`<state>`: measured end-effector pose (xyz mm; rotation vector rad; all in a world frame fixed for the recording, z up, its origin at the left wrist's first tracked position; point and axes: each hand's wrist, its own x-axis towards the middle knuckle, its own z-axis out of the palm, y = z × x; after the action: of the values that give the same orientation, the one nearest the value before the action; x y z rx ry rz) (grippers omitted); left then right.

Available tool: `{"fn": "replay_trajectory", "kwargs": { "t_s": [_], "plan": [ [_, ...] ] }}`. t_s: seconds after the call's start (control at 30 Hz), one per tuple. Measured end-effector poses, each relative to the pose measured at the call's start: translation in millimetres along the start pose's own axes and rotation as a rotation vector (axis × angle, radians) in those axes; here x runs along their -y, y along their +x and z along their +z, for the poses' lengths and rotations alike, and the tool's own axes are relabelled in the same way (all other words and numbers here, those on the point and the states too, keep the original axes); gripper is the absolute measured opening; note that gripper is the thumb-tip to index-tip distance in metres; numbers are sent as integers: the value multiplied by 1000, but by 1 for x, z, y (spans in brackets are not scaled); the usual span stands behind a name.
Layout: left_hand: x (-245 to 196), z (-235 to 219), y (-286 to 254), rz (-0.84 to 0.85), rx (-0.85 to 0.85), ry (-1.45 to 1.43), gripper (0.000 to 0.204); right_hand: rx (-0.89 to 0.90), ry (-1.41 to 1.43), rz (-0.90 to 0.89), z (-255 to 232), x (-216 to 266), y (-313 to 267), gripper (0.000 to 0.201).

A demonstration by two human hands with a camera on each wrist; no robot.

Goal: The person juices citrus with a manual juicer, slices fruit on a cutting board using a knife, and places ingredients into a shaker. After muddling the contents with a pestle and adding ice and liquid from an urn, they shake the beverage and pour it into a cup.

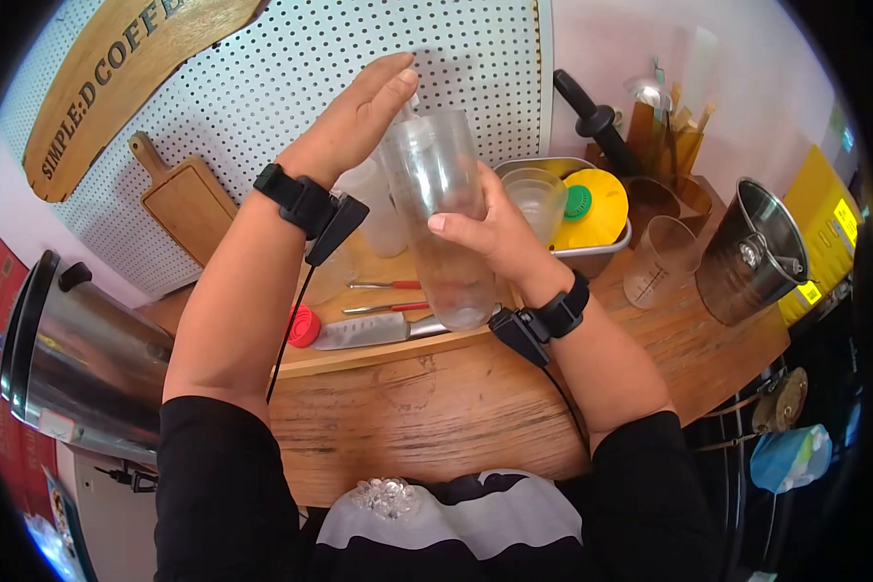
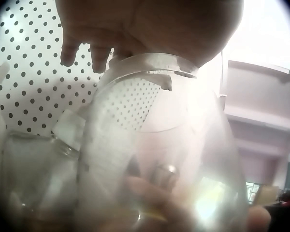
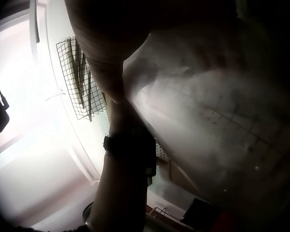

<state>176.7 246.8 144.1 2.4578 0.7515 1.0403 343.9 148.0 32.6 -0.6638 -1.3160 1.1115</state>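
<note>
A tall clear container (image 1: pixel 441 175) is held tilted above the worktop. My right hand (image 1: pixel 500 228) grips its side, thumb across the front; the fingers behind are partly hidden. Beside the top end is my left hand (image 1: pixel 354 116), fingers extended and close together, with a small pale tip by the thumb. In the left wrist view, the left hand (image 2: pixel 150 24) lies over the far side of the container's rim (image 2: pixel 154 60); whether it touches cannot be told. The right wrist view is dark, with the right hand (image 3: pixel 106 43) against the clear wall (image 3: pixel 208 116).
A knife (image 1: pixel 364 332), red-handled tools and a red lid (image 1: pixel 304 327) lie behind the tray's wooden edge. To the right stand a metal bin with a yellow container (image 1: pixel 606 209), a measuring cup (image 1: pixel 662 262) and a steel pitcher (image 1: pixel 747 267). A large steel vessel (image 1: pixel 97 359) stands left.
</note>
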Motion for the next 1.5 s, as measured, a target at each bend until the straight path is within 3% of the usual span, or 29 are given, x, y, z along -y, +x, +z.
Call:
{"fn": "replay_trajectory", "kwargs": {
  "t_s": [0.2, 0.4, 0.67, 1.5],
  "plan": [
    [-2, -3, 1, -24, 9, 75, 62, -17, -15, -16, -3, -11, 2, 104],
    [-39, -17, 13, -138, 176, 215, 64, 3, -26, -33, 1, -2, 0, 105],
    [-29, 0, 12, -127, 34, 135, 59, -23, -92, -40, -3, -8, 4, 106],
    [-23, -5, 12, -124, 89, 145, 64, -4, -98, -22, -1, -7, 1, 112]
  ]
}}
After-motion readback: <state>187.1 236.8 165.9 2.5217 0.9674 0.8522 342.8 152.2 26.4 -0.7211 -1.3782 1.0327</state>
